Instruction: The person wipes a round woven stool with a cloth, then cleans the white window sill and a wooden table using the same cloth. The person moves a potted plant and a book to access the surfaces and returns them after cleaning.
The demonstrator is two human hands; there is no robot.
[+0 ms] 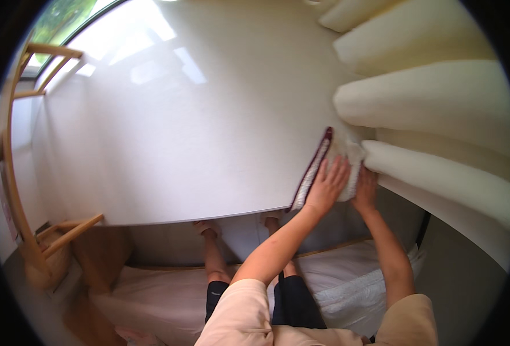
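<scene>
A folded white cloth (338, 146) with dark red trim along its left edge lies at the near right edge of a glossy white tabletop (203, 138). My left hand (330, 179) rests flat on the cloth, its fingers slightly apart. My right hand (365, 188) is at the cloth's right side, close under the curtain folds. Blur hides whether its fingers grip the fabric. Part of the cloth reaches the tabletop's front edge.
Cream curtains (419, 95) hang along the right side, their lower folds by the cloth. A wooden frame with rungs (11, 160) stands at the left, near a window (65, 24). Below are my legs (216, 259) and a bed with a pale sheet (164, 285).
</scene>
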